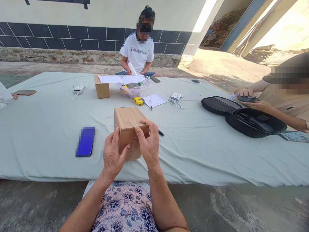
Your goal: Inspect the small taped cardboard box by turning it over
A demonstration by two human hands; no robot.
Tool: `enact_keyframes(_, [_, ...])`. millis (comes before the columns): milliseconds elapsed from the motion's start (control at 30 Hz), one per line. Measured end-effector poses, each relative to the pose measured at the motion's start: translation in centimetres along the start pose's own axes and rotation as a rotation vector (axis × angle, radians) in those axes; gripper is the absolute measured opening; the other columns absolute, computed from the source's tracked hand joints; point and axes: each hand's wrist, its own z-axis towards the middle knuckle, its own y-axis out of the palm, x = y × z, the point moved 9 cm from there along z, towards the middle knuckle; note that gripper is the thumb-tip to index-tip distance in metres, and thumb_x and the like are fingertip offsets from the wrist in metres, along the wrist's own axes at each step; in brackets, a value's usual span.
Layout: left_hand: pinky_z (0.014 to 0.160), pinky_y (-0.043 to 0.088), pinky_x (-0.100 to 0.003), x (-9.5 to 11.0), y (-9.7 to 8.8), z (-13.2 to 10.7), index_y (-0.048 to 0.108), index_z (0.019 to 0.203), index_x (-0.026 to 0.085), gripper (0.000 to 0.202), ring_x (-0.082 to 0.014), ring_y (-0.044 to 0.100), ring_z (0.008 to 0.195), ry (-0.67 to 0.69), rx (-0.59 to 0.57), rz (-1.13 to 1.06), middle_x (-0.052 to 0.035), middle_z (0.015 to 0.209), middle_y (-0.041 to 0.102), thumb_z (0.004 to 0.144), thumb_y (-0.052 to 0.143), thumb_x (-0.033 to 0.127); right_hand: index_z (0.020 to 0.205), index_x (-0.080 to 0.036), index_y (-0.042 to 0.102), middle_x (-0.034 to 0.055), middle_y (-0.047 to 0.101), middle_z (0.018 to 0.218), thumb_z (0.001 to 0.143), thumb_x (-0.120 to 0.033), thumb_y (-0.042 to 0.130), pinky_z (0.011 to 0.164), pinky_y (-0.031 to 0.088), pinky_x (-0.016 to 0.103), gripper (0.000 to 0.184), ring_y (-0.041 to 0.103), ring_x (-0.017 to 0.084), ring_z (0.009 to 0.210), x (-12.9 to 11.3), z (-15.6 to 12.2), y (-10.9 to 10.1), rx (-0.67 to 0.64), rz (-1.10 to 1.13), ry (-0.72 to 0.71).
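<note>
A brown cardboard box (pixel 129 116) stands on the cloth-covered table right in front of me, with shiny clear tape along its top and front. My left hand (pixel 113 154) holds the box's left side, thumb on the front face and fingers at the left edge. At the top front edge, my right hand (pixel 149 141) grips the box with the thumb on the taped seam and the fingers over the top right corner. Whether it also pinches a tape end I cannot tell. A black pen-like item (pixel 161 132) lies partly hidden behind my right hand.
A phone (pixel 85 141) lies left of the box. Beyond are a yellow tape measure (pixel 138 101), a paper with a pen (pixel 155 100), a plastic basket (pixel 135 91), another box (pixel 102 90) and power banks. Co-workers sit opposite and at right, near an open black case (pixel 253 127).
</note>
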Motion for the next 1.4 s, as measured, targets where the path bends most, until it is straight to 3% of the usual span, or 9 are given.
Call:
enact_keyframes(167, [0.094, 0.057, -0.043, -0.4, -0.1, 0.1, 0.028, 0.163, 0.034, 0.08, -0.027, 0.064, 0.115, -0.021, -0.001, 0.008, -0.0121, 0.133, 0.061, 0.093, 0.068, 0.031, 0.122, -0.029, 0.061, 0.0082, 0.059, 0.133, 0.095, -0.037, 0.06, 0.112, 0.043, 0.048, 0.029, 0.052, 0.025, 0.131, 0.0, -0.1, 0.6, -0.088, 0.0, -0.031])
enact_keyframes(300, [0.095, 0.057, -0.043, -0.5, -0.1, 0.2, 0.027, 0.163, 0.033, 0.08, -0.0271, 0.063, 0.116, -0.018, -0.005, 0.015, -0.0124, 0.133, 0.06, 0.094, 0.067, 0.032, 0.119, -0.029, 0.063, 0.0081, 0.06, 0.128, 0.094, -0.034, 0.061, 0.112, 0.045, 0.049, 0.026, 0.054, 0.025, 0.128, 0.0, -0.1, 0.3, -0.06, -0.02, -0.022])
enact_keyframes(533, [0.09, 0.057, -0.04, -0.7, -0.4, 0.4, 0.026, 0.164, 0.033, 0.081, -0.0261, 0.062, 0.115, -0.032, -0.017, 0.004, -0.0125, 0.133, 0.06, 0.094, 0.067, 0.033, 0.134, -0.03, 0.057, 0.0094, 0.052, 0.143, 0.092, -0.028, 0.061, 0.117, 0.041, 0.049, 0.042, 0.048, 0.025, 0.14, -0.3, -0.2, 0.8, -0.185, 0.013, -0.041])
enact_keyframes(633, [0.099, 0.054, -0.045, -1.0, -0.4, 0.5, 0.025, 0.164, 0.034, 0.08, -0.0279, 0.06, 0.121, -0.034, -0.026, 0.016, -0.0127, 0.135, 0.06, 0.094, 0.067, 0.033, 0.132, -0.03, 0.059, 0.0093, 0.055, 0.14, 0.091, -0.027, 0.063, 0.115, 0.044, 0.049, 0.041, 0.051, 0.025, 0.137, -0.1, -0.1, 0.7, -0.145, 0.012, -0.041])
enact_keyframes(767, [0.111, 0.046, -0.054, -1.2, 0.0, 0.3, 0.022, 0.164, 0.036, 0.087, -0.0331, 0.049, 0.138, -0.03, -0.029, -0.014, -0.0153, 0.151, 0.047, 0.092, 0.071, 0.04, 0.134, -0.032, 0.058, 0.0076, 0.058, 0.142, 0.089, -0.03, 0.066, 0.112, 0.047, 0.051, 0.046, 0.054, 0.026, 0.134, 0.2, -0.5, 0.7, -0.113, 0.019, 0.003])
enact_keyframes(933, [0.11, 0.048, -0.056, -1.5, 0.2, -0.3, 0.008, 0.165, 0.035, 0.11, -0.0378, 0.042, 0.148, -0.074, 0.017, -0.046, -0.0197, 0.164, 0.033, 0.083, 0.08, 0.047, 0.143, -0.032, 0.053, 0.008, 0.056, 0.151, 0.087, -0.033, 0.07, 0.104, 0.053, 0.048, 0.059, 0.056, 0.027, 0.133, 0.2, -0.8, 0.9, -0.157, 0.078, 0.064])
enact_keyframes(1067, [0.111, 0.047, -0.057, -2.4, -0.4, -0.4, 0.005, 0.166, 0.032, 0.121, -0.0386, 0.045, 0.146, -0.197, 0.064, -0.034, -0.0209, 0.164, 0.035, 0.076, 0.085, 0.045, 0.14, -0.03, 0.055, 0.0108, 0.066, 0.138, 0.095, -0.043, 0.063, 0.099, 0.057, 0.045, 0.048, 0.064, 0.025, 0.126, 1.6, -0.3, 1.2, -0.204, 0.27, 0.098])
enact_keyframes(1233, [0.112, 0.047, -0.056, -2.3, -0.5, -0.1, 0.006, 0.166, 0.032, 0.119, -0.038, 0.045, 0.147, -0.174, 0.068, -0.024, -0.0204, 0.162, 0.04, 0.076, 0.084, 0.038, 0.124, -0.026, 0.062, 0.0101, 0.075, 0.119, 0.094, -0.053, 0.063, 0.096, 0.059, 0.047, 0.041, 0.071, 0.025, 0.113, 4.2, 0.1, 0.7, -0.16, 0.337, 0.188])
enact_keyframes(1400, [0.112, 0.048, -0.053, -2.1, -1.0, 0.3, 0.013, 0.166, 0.033, 0.115, -0.0365, 0.047, 0.146, -0.171, 0.082, -0.004, -0.0178, 0.163, 0.04, 0.076, 0.084, 0.038, 0.124, -0.026, 0.064, 0.0105, 0.073, 0.125, 0.094, -0.049, 0.065, 0.094, 0.06, 0.045, 0.038, 0.069, 0.025, 0.116, 3.3, -0.5, 1.3, -0.268, 0.361, 0.168])
